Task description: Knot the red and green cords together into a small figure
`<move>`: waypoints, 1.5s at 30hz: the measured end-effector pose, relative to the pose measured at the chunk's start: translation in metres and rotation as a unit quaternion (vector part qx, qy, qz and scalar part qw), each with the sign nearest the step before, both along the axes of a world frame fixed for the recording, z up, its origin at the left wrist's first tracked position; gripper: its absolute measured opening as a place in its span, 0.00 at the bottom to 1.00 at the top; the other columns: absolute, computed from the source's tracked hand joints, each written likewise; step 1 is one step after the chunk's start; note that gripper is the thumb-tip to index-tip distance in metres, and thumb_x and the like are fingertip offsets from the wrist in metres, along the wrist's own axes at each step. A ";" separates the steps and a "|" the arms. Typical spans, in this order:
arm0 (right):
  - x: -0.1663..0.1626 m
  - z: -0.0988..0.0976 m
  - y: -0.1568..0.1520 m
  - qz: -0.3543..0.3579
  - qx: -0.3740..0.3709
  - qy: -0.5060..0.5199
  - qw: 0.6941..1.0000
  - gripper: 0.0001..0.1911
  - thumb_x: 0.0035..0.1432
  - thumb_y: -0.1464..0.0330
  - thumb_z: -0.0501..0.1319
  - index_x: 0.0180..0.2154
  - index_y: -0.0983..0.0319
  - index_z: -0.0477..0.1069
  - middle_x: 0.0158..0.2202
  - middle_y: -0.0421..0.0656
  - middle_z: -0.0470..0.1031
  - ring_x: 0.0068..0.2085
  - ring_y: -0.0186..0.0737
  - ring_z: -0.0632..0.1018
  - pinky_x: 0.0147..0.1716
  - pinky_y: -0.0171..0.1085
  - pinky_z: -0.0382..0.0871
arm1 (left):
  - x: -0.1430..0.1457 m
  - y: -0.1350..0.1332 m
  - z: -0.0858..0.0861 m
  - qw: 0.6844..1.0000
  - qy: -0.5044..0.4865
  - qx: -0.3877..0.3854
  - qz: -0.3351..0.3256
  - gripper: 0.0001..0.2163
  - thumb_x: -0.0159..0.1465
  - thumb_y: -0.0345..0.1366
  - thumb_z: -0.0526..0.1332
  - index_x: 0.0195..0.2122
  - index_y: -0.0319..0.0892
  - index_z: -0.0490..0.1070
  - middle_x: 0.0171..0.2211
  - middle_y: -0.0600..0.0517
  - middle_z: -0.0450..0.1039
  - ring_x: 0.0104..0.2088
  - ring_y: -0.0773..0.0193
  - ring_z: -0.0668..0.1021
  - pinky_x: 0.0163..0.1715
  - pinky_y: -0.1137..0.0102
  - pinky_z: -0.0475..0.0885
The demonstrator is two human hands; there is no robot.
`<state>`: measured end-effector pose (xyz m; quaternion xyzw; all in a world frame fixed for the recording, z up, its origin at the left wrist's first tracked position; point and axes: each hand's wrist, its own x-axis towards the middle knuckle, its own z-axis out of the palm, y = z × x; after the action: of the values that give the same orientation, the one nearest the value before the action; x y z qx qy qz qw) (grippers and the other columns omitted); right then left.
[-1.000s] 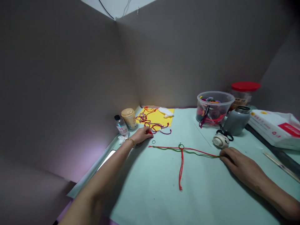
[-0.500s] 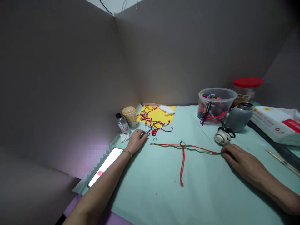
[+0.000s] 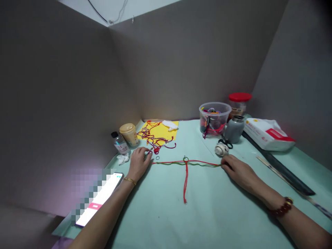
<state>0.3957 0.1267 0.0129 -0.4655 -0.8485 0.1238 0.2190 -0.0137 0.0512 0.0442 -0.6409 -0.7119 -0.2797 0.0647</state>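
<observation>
Rightward head turn, red-green cord [image 3: 197, 163] crosswise

Left hand [image 3: 138, 165] lies at lower centre, fingers at tangled red-maroon cords [image 3: 155, 141] on yellow paper [image 3: 167, 129]; right hand [image 3: 240, 172] meets the end of knotted red-green cords [image 3: 197, 164] on the pale green worktop [image 3: 212, 214].

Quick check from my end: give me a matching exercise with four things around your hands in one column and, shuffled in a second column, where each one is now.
Things:
1. gold bracelet
2. dark red bead bracelet
3. black-handled scissors
4. tangled red and purple threads

Places:
A. across the yellow paper
B. on the right wrist
C. beside the grey flask
D. on the left wrist

Pairs: 1-D, 2-B, 3-C, 4-A
</observation>
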 end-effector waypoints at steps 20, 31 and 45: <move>-0.074 0.055 -0.014 0.059 0.024 0.007 0.998 0.10 0.62 0.70 0.54 0.31 0.60 0.72 0.32 0.44 0.75 0.37 0.43 0.72 0.40 0.40 0.63 | 0.099 0.013 0.003 0.972 0.036 -0.068 -0.220 0.07 0.67 0.36 0.57 0.37 0.45 0.74 0.38 0.48 0.73 0.41 0.57 0.73 0.42 0.63 0.66; -0.124 0.001 -0.001 0.151 0.058 0.082 0.983 0.05 0.63 0.70 0.56 0.36 0.59 0.71 0.41 0.46 0.71 0.44 0.45 0.68 0.43 0.43 0.62 | 0.056 0.025 0.013 0.977 -0.171 0.079 -0.100 0.11 0.67 0.40 0.54 0.36 0.43 0.73 0.35 0.50 0.76 0.36 0.62 0.75 0.39 0.69 0.69; -0.124 0.003 -0.005 0.087 0.069 0.150 0.982 0.08 0.64 0.69 0.54 0.33 0.60 0.70 0.36 0.46 0.73 0.41 0.45 0.69 0.43 0.44 0.62 | 0.034 0.016 0.018 0.970 -0.132 -0.100 -0.178 0.07 0.61 0.39 0.60 0.33 0.42 0.74 0.34 0.53 0.74 0.35 0.64 0.74 0.35 0.71 0.66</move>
<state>0.2717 0.1220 0.0156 -0.3496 -0.8499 0.1521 0.3637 0.0206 0.0674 0.0627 -0.7177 -0.6133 -0.2965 -0.1446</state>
